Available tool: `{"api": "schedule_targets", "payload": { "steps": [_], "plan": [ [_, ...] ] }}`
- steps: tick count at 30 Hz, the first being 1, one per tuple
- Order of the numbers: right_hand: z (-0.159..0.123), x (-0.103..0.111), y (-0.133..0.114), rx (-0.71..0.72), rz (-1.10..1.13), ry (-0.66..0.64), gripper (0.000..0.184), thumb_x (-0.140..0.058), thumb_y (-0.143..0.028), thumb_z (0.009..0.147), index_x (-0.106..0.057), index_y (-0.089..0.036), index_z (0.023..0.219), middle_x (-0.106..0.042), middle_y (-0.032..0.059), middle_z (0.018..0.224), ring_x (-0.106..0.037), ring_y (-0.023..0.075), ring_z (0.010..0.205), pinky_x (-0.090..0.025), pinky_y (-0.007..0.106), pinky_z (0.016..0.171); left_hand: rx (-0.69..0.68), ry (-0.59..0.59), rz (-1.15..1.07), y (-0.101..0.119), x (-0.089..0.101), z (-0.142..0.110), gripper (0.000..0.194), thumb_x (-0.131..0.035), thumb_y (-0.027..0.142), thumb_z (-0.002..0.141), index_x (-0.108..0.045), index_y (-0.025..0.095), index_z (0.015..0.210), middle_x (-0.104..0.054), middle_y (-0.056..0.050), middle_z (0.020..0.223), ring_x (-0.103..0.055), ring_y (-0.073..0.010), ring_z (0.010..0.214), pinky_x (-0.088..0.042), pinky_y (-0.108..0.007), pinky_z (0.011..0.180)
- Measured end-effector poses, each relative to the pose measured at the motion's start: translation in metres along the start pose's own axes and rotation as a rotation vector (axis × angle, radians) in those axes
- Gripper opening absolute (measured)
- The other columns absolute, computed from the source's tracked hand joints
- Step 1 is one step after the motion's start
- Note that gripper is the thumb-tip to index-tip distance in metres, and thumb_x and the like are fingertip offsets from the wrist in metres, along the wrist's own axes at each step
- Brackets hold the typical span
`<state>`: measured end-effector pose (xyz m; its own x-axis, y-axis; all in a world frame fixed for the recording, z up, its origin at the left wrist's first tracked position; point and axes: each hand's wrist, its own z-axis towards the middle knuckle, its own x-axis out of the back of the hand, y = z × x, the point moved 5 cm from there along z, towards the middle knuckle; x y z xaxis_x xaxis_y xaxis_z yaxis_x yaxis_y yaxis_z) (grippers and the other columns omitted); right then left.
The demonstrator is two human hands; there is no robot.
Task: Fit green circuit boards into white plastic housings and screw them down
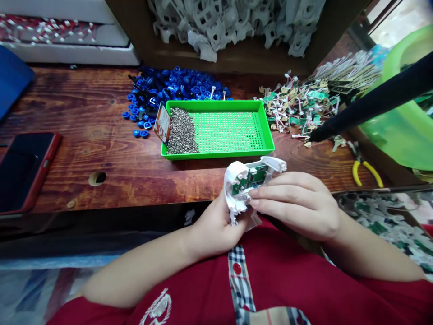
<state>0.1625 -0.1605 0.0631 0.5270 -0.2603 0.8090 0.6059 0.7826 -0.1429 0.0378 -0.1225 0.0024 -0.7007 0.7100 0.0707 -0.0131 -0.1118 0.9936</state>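
A white plastic housing [238, 178] with a green circuit board [249, 178] set inside it is held close to my body, just below the table's front edge. My left hand [216, 225] is closed around the housing's lower part from underneath. My right hand [297, 203] lies over the housing from the right, its fingers pressed together against the green circuit board and the shell's edge.
A green perforated tray [233, 131] holds a heap of small metal screws [181, 131]. Behind lie blue plastic caps [162, 92], wired circuit boards [301, 106], white housings [237, 22]. A red-cased phone [23, 169] sits left, yellow-handled pliers [363, 167] and a green basin [406, 122] right.
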Motion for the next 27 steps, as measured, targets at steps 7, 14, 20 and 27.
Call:
{"api": "schedule_targets", "payload": {
  "steps": [7,14,20,27],
  "plan": [
    [-0.002,-0.005,0.002,-0.163,0.074,0.052,0.019,-0.054,-0.015,0.086,-0.063,-0.016,0.102,-0.066,0.0059,0.095,-0.061,0.0137,0.090,-0.055,0.028,0.080,0.045,0.025,-0.051,-0.006,-0.001,-0.001,0.048,-0.056,0.010,0.076,-0.048,0.016,0.124,-0.057,-0.013,0.127,-0.052,-0.0271,0.118,-0.039,-0.044,0.104],
    [-0.016,-0.007,-0.002,-0.143,0.037,0.097,0.026,-0.056,-0.009,0.082,-0.060,-0.012,0.108,-0.062,0.0089,0.100,-0.061,0.0172,0.097,-0.056,0.031,0.086,0.022,0.003,-0.015,-0.004,-0.001,-0.002,0.036,-0.056,0.012,0.078,-0.054,0.015,0.113,-0.057,-0.012,0.128,-0.055,-0.0252,0.114,-0.039,-0.040,0.104],
    [-0.017,-0.009,-0.003,-0.121,0.004,0.087,0.025,-0.056,-0.007,0.081,-0.061,-0.006,0.105,-0.062,0.0124,0.098,-0.061,0.0206,0.094,-0.057,0.032,0.081,0.027,-0.004,0.040,-0.006,-0.003,-0.003,0.035,-0.053,0.011,0.079,-0.052,0.015,0.114,-0.054,-0.012,0.131,-0.053,-0.0253,0.117,-0.038,-0.040,0.105],
    [-0.016,-0.008,-0.006,-0.081,-0.060,0.096,0.021,-0.054,-0.007,0.082,-0.062,-0.005,0.101,-0.064,0.0129,0.094,-0.063,0.0204,0.089,-0.057,0.031,0.078,0.006,-0.028,0.102,-0.006,-0.003,-0.006,0.058,-0.052,0.010,0.078,-0.036,0.015,0.134,-0.046,-0.015,0.138,-0.047,-0.0284,0.125,-0.036,-0.042,0.107]
  ]
}}
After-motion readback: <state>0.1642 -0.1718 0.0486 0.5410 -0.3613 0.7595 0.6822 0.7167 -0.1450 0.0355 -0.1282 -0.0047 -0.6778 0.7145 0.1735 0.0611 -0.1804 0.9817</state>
